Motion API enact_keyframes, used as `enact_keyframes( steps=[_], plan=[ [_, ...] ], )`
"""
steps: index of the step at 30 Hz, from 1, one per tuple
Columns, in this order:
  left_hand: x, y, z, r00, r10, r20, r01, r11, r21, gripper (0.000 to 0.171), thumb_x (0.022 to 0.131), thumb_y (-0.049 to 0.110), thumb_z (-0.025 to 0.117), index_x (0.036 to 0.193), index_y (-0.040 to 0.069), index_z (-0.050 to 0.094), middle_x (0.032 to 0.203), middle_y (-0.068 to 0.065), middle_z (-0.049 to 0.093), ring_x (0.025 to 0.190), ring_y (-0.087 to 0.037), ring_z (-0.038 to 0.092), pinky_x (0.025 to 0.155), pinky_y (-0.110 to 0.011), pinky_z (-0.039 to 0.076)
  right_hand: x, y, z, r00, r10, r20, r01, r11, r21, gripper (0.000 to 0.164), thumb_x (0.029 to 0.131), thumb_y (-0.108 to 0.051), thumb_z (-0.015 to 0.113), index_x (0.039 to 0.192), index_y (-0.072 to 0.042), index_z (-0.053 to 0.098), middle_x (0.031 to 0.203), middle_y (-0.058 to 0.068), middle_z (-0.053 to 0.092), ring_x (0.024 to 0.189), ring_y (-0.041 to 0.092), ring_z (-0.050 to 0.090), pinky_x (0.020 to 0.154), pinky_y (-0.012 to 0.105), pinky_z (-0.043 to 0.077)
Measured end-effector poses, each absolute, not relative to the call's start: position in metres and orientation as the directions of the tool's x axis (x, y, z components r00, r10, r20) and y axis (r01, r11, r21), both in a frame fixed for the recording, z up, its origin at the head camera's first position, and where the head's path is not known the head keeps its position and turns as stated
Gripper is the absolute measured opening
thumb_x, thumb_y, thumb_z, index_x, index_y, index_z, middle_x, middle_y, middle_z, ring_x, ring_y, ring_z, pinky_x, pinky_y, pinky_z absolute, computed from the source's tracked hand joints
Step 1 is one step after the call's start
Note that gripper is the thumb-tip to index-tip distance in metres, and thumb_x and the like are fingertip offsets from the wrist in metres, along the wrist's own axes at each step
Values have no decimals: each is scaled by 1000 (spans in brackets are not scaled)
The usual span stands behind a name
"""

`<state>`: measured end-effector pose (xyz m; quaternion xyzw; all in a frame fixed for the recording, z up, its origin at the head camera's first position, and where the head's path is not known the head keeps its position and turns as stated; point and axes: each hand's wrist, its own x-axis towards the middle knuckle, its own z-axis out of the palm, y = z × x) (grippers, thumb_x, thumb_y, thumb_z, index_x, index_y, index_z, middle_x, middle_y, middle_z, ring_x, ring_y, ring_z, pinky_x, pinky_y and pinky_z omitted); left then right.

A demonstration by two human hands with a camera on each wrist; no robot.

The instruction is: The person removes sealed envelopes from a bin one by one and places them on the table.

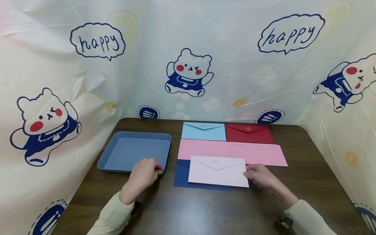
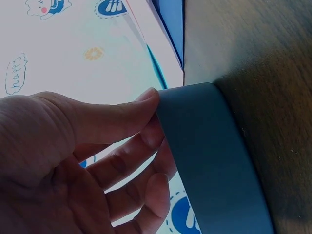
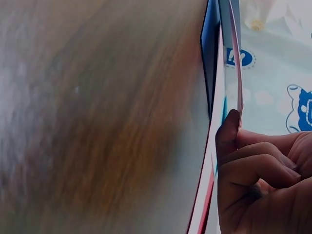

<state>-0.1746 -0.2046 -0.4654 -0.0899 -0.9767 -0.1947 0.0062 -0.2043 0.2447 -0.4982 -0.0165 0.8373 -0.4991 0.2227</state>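
Note:
My left hand (image 1: 146,173) is at the near right corner of a blue tray (image 1: 133,134). In the left wrist view, the thumb and fingers of that hand pinch the tray's rim (image 2: 204,146). My right hand (image 1: 260,176) pinches the right edge of a pale envelope (image 1: 218,176), raised a little over a dark blue envelope (image 1: 180,178). The right wrist view has the pale envelope (image 3: 237,68) edge-on between thumb and fingers. Behind it, two pink envelopes (image 1: 202,148) lie side by side, with a light blue envelope (image 1: 202,133) and a red envelope (image 1: 249,135) farther back.
Everything stands on a dark brown wooden table (image 1: 205,212). A pale printed curtain (image 1: 229,81) with cartoon bears hangs at the back and both sides, close to the table's edges. The tray is left of the envelopes.

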Motion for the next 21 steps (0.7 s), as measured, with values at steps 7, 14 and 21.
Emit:
enact_keyframes(
  steps=[7,14,21],
  plan=[
    [-175,-205,-465,-985,168,42,171,907,384,11,87,2,83,89,13,84,92,-2,77,84,-24,71,68,-42,59,-206,260,-496,-897,-256,-361,193,508,-840,15,102,-11,66,109,2,68,59,3,45,51,16,38,48,26,34],
    [-174,-205,-464,-988,152,42,156,907,392,10,87,2,84,90,12,84,92,-2,77,84,-24,71,68,-43,59,-208,277,-496,-893,-258,-368,192,522,-831,19,102,-12,66,113,3,68,59,2,45,50,15,38,47,26,33],
    [-174,-205,-464,-987,154,41,158,909,385,9,87,3,84,89,12,84,91,-2,77,83,-24,71,68,-42,59,-206,291,-498,-881,-306,-361,167,512,-843,16,103,-11,64,107,3,67,60,1,44,51,14,38,48,25,33]
  ],
)
